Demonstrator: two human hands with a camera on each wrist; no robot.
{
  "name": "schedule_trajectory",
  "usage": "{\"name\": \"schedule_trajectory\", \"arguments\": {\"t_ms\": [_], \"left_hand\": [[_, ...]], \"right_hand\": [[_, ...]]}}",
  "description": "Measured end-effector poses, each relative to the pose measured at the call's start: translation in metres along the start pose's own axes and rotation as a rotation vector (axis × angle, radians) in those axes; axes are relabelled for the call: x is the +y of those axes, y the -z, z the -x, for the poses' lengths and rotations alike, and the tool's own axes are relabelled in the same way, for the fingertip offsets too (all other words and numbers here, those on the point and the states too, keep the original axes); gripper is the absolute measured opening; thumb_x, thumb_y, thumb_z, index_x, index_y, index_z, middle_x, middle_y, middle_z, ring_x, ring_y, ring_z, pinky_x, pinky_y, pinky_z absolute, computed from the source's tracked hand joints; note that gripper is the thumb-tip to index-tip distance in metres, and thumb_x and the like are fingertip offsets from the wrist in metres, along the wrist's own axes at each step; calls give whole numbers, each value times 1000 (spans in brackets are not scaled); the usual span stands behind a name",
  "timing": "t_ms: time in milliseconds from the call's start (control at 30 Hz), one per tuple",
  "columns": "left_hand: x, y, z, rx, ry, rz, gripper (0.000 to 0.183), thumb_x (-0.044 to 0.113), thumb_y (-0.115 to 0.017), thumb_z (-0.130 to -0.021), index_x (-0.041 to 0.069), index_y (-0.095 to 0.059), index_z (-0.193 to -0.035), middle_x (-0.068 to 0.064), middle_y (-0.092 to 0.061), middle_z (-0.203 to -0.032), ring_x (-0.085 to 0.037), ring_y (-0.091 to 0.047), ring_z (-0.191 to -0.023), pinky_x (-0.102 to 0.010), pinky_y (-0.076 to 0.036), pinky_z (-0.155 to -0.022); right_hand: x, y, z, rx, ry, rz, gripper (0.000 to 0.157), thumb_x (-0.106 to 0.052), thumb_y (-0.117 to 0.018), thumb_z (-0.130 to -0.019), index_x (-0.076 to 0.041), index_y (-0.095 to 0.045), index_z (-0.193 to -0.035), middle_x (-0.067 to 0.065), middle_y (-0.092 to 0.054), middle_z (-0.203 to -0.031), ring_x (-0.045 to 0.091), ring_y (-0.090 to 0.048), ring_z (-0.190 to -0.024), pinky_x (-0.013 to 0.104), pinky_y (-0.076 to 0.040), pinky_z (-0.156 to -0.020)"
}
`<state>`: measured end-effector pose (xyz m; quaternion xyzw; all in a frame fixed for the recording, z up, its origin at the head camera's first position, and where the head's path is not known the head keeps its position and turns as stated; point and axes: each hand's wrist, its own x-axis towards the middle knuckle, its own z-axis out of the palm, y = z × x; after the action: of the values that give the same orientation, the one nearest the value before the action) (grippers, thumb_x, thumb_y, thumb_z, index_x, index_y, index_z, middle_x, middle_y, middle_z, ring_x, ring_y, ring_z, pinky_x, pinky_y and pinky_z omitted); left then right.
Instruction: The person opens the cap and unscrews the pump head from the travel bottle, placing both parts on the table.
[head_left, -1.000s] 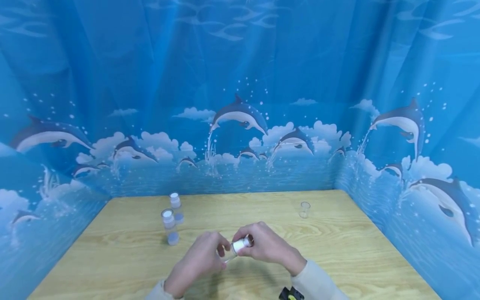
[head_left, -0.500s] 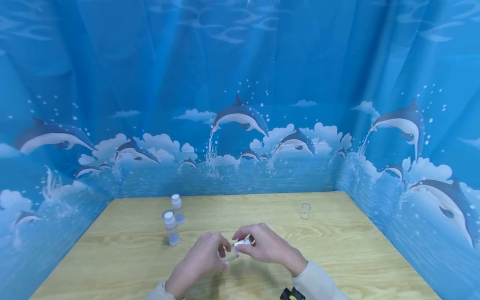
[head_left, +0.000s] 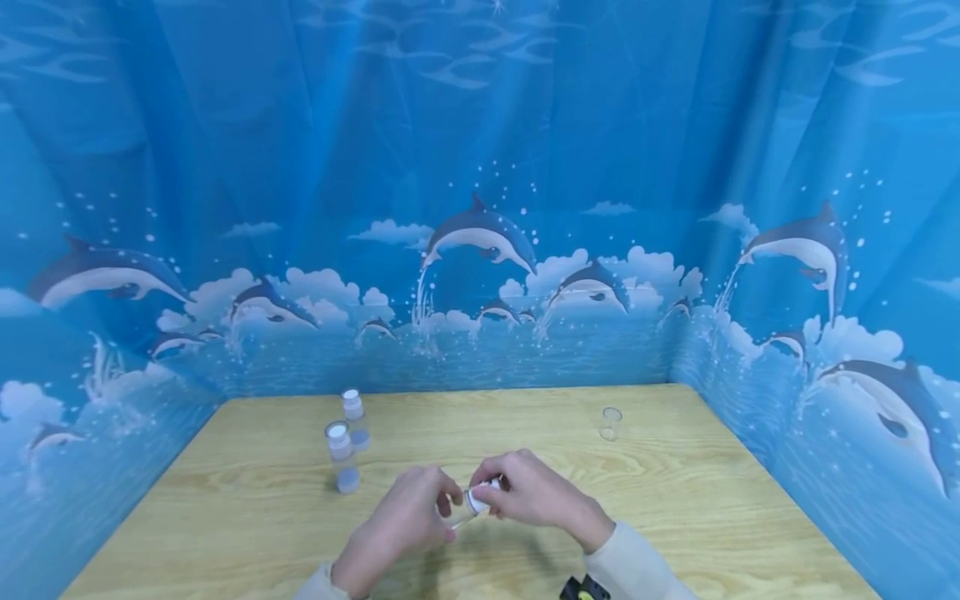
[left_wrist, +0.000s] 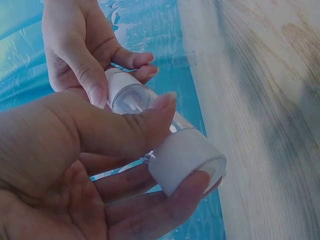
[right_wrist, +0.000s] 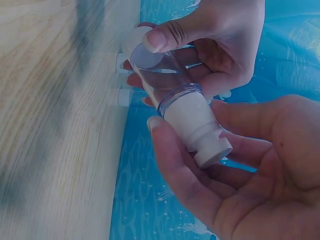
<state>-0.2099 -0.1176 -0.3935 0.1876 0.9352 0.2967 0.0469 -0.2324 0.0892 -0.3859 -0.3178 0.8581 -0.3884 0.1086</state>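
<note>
Between both hands, tilted above the table, is a small clear pump bottle [right_wrist: 165, 75] with a white base [left_wrist: 185, 160] and a white pump head [right_wrist: 192, 117]. My left hand [head_left: 408, 512] holds the clear body, thumb along its side and fingers curled under the base. My right hand [head_left: 525, 492] grips the white pump head, with thumb and fingers on opposite sides of it. In the right wrist view the collar of the pump head meets the bottle's clear rim. Whether it is fully tight I cannot tell.
On the left of the wooden table [head_left: 660, 517] stand a nearer pump bottle [head_left: 341, 454] and a farther pump bottle [head_left: 354, 417], both with white tops. A clear cap [head_left: 611, 423] stands at the back right. A blue dolphin-print curtain [head_left: 480, 200] encloses the back and sides.
My right hand's fingers have shifted their grip around the pump head, covering more of it than a second ago. My left hand keeps its hold on the bottle.
</note>
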Motion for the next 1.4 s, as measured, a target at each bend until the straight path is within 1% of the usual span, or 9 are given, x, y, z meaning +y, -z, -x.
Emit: {"name": "schedule_trajectory", "arguments": {"t_ms": [133, 267, 367, 500, 667, 833, 1167, 1267, 1400], "left_hand": [[0, 0, 1, 4, -4, -7, 38, 4, -89, -68, 6, -78, -104, -6, -76, -88, -18, -67, -78, -36, -61, -70], [0, 0, 2, 7, -10, -11, 38, 5, -89, -68, 6, -77, -104, -7, -76, -89, -18, -67, -79, -36, -61, -70], [0, 0, 2, 10, -17, -15, 37, 5, -89, -68, 5, -77, -104, -7, -76, -88, -18, -67, -78, -35, -60, -69], [0, 0, 3, 19, -33, -20, 37, 4, -89, -68, 5, -78, -103, -7, -76, -87, -17, -66, -76, -33, -59, -68], [0, 0, 2, 19, -30, -14, 37, 3, -89, -68, 4, -78, -102, -6, -76, -86, -17, -66, -76, -34, -60, -69], [-1, 0, 2, 18, -25, -9, 37, 3, -89, -68, 5, -77, -102, -7, -76, -86, -17, -66, -77, -35, -60, -69], [-1, -1, 1, 22, -10, -18, 37, 3, -89, -67, 6, -77, -102, -6, -76, -86, -17, -66, -76, -36, -60, -69], [-1, -1, 1, 33, -20, -24, 38, 4, -89, -66, 6, -77, -102, -5, -75, -86, -17, -66, -76, -35, -60, -69], [-1, -1, 2, 37, -34, -28, 38, 4, -89, -66, 5, -77, -103, -6, -76, -86, -17, -66, -76, -35, -60, -69]], "right_hand": [[-1, 0, 0, 8, 17, 25, 16, -16, -69, -98, -7, -76, -109, 1, -76, -92, 1, -63, -68, 19, -56, -61], [-1, 0, 0, 14, 22, 38, 16, -15, -71, -96, -8, -76, -110, 1, -77, -97, -1, -63, -75, 18, -56, -66], [-2, 0, 0, 18, 21, 50, 16, -14, -73, -95, -9, -76, -109, 2, -77, -100, -1, -63, -80, 17, -56, -69], [-2, 0, 0, 23, 26, 56, 16, -12, -74, -93, -9, -76, -108, 4, -77, -102, 0, -64, -82, 16, -55, -69], [-2, 0, 0, 27, 35, 50, 16, -9, -75, -92, -8, -76, -108, 5, -77, -102, 1, -64, -83, 16, -56, -70], [-3, 0, 0, 27, 36, 50, 18, -8, -76, -90, -7, -76, -108, 6, -77, -104, 2, -66, -86, 14, -56, -73], [-1, 0, -1, 14, 44, 53, 19, -8, -75, -91, -8, -75, -111, 6, -77, -106, 2, -66, -88, 14, -57, -74], [-1, 1, -1, 8, 43, 55, 23, -12, -75, -92, -7, -74, -115, 6, -76, -109, 3, -67, -89, 14, -57, -75], [1, 3, 0, 10, 54, 58, 26, -18, -72, -96, -6, -72, -119, 8, -76, -112, 8, -71, -91, 15, -57, -77]]}}
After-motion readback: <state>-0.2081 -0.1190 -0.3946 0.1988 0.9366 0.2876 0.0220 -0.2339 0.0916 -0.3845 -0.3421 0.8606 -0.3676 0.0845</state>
